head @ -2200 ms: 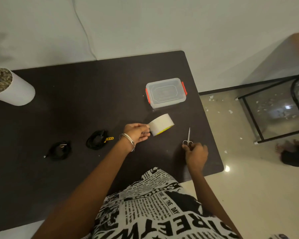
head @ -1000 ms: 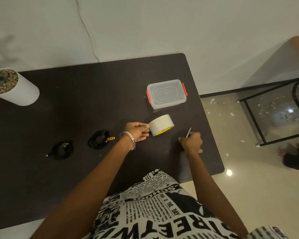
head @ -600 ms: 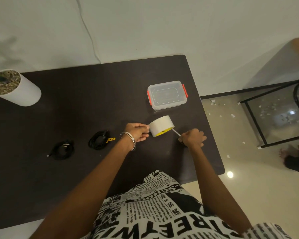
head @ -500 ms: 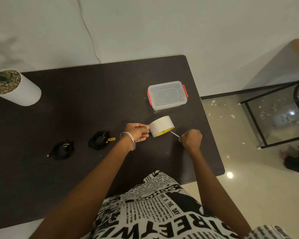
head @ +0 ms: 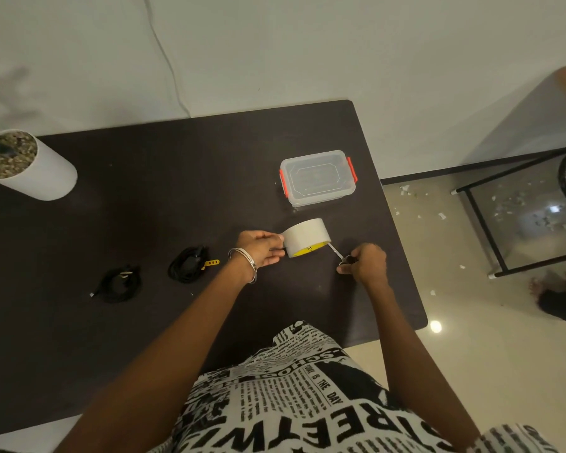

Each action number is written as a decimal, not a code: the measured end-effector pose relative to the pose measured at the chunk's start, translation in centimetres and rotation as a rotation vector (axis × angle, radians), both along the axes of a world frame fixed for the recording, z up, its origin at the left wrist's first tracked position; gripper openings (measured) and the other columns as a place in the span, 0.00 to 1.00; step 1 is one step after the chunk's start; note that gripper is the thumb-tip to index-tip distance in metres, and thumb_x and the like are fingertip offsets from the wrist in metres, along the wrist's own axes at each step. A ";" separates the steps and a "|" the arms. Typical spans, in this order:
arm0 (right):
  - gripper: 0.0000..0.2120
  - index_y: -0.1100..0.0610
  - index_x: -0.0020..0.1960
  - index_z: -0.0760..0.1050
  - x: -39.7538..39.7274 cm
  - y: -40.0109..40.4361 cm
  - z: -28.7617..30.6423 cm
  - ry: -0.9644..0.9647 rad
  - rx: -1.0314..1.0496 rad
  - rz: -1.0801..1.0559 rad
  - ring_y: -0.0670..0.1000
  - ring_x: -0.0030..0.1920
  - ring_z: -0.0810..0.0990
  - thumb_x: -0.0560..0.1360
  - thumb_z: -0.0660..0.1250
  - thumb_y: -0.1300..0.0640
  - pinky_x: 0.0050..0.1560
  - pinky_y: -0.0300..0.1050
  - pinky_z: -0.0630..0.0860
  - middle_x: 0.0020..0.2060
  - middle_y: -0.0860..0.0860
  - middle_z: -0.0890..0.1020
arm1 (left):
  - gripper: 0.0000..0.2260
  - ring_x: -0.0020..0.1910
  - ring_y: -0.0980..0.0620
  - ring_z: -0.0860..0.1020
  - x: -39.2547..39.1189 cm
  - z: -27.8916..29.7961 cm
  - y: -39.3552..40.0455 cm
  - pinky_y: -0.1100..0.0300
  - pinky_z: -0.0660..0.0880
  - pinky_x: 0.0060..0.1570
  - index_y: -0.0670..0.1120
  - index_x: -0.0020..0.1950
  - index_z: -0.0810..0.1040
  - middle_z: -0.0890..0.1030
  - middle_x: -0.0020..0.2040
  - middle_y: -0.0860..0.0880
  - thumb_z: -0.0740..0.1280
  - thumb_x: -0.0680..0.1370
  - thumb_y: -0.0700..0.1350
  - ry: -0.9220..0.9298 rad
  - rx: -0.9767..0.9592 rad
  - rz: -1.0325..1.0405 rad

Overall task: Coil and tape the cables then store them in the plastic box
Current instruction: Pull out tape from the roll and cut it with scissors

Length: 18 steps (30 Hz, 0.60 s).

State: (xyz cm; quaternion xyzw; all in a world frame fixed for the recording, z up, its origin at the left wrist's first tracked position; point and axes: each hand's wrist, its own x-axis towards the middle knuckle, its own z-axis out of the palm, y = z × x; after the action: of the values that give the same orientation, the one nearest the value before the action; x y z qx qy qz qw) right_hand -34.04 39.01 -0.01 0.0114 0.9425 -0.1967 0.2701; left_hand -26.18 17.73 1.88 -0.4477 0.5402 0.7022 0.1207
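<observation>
White tape roll [head: 304, 237] is gripped by the left hand [head: 261, 248] above the dark counter [head: 177, 178]. Scissors [head: 337, 252] are held in the right hand [head: 366, 261], tips at the roll. Two coiled cables [head: 187, 264] lie left; the plastic box [head: 317, 178] stands closed behind.

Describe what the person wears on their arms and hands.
Both forearms are bare, with no sleeves reaching them. The left wrist carries thin silver bangles just behind the left hand. The right hand shows no rings or bands. The person wears a white garment with black newspaper-style print.
</observation>
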 end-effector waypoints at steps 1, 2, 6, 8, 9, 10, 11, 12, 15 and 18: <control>0.16 0.65 0.43 0.79 -0.3 -0.1 0.2 -0.035 0.004 -0.006 0.57 0.47 0.78 0.62 0.81 0.59 0.44 0.46 0.73 0.44 0.59 0.81 | 0.01 0.38 0.49 0.81 0.0 0.0 0.0 0.56 0.78 0.45 0.42 0.45 0.77 0.81 0.40 0.44 0.69 0.75 0.39 0.000 -0.004 -0.001; 0.14 0.63 0.39 0.79 -0.6 -0.1 0.4 -0.060 0.011 -0.018 0.55 0.43 0.78 0.61 0.81 0.58 0.41 0.45 0.73 0.39 0.57 0.81 | 0.02 0.38 0.49 0.81 0.0 0.0 0.1 0.56 0.78 0.45 0.42 0.45 0.77 0.81 0.40 0.44 0.69 0.75 0.39 0.002 -0.007 -0.001; 0.15 0.59 0.32 0.73 -0.5 -0.1 0.4 -0.088 0.003 -0.036 0.51 0.35 0.74 0.63 0.80 0.61 0.35 0.41 0.69 0.32 0.53 0.76 | 0.03 0.39 0.49 0.81 -0.1 0.0 0.1 0.56 0.78 0.46 0.40 0.48 0.77 0.81 0.40 0.44 0.69 0.75 0.39 0.006 -0.011 -0.002; 0.12 0.59 0.39 0.75 0.0 -0.1 -0.2 -0.050 -0.092 -0.076 0.55 0.43 0.78 0.64 0.78 0.64 0.40 0.42 0.73 0.39 0.57 0.80 | 0.02 0.39 0.50 0.80 -0.1 0.1 0.1 0.56 0.78 0.46 0.41 0.46 0.77 0.81 0.40 0.45 0.69 0.75 0.39 0.006 -0.021 -0.007; 0.12 0.60 0.42 0.76 0.3 -0.1 -0.3 -0.030 -0.166 -0.132 0.56 0.43 0.79 0.64 0.78 0.65 0.39 0.42 0.75 0.41 0.59 0.81 | 0.02 0.39 0.50 0.81 -0.2 0.1 0.0 0.56 0.78 0.45 0.42 0.45 0.77 0.81 0.40 0.45 0.69 0.75 0.39 0.006 -0.026 -0.009; 0.12 0.61 0.45 0.77 0.5 -0.1 -0.2 -0.021 -0.299 -0.242 0.55 0.40 0.80 0.66 0.77 0.66 0.36 0.41 0.78 0.42 0.59 0.81 | 0.02 0.39 0.50 0.81 -0.2 0.1 0.0 0.57 0.78 0.45 0.42 0.44 0.77 0.81 0.40 0.44 0.69 0.75 0.39 0.005 -0.029 -0.010; 0.12 0.63 0.49 0.77 0.7 -0.2 0.2 -0.037 -0.496 -0.404 0.53 0.37 0.80 0.68 0.75 0.68 0.34 0.40 0.79 0.42 0.59 0.81 | 0.03 0.39 0.50 0.81 -0.2 0.1 -0.1 0.57 0.79 0.45 0.42 0.44 0.77 0.81 0.40 0.44 0.69 0.75 0.40 0.005 -0.031 -0.009; 0.14 0.64 0.54 0.76 0.8 -0.5 0.7 -0.076 -0.727 -0.568 0.51 0.37 0.80 0.70 0.72 0.69 0.35 0.41 0.81 0.42 0.59 0.79 | 0.04 0.39 0.50 0.81 -0.3 0.1 -0.1 0.57 0.79 0.45 0.41 0.46 0.77 0.82 0.41 0.44 0.69 0.76 0.41 0.005 -0.032 -0.007; 0.15 0.62 0.59 0.75 0.3 -1.2 2.3 -0.117 -1.120 -0.743 0.51 0.39 0.80 0.74 0.66 0.70 0.43 0.47 0.81 0.40 0.55 0.78 | 0.09 0.39 0.50 0.81 -0.2 0.0 -0.2 0.57 0.79 0.45 0.37 0.52 0.77 0.82 0.40 0.44 0.68 0.76 0.42 0.006 -0.035 -0.002; 0.13 0.61 0.59 0.76 -0.1 -2.5 3.8 -0.079 -1.012 -0.513 0.50 0.42 0.80 0.75 0.66 0.69 0.41 0.42 0.79 0.42 0.55 0.80 | 0.07 0.38 0.50 0.81 -0.1 0.0 0.0 0.57 0.78 0.45 0.38 0.50 0.78 0.81 0.40 0.44 0.68 0.76 0.40 0.007 -0.036 0.000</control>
State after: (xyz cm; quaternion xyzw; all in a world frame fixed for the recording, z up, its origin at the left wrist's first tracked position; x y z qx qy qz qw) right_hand -34.11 36.54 3.81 0.1166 0.6870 -0.6826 0.2203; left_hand -26.32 17.71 1.92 -0.4474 0.5532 0.6939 0.1109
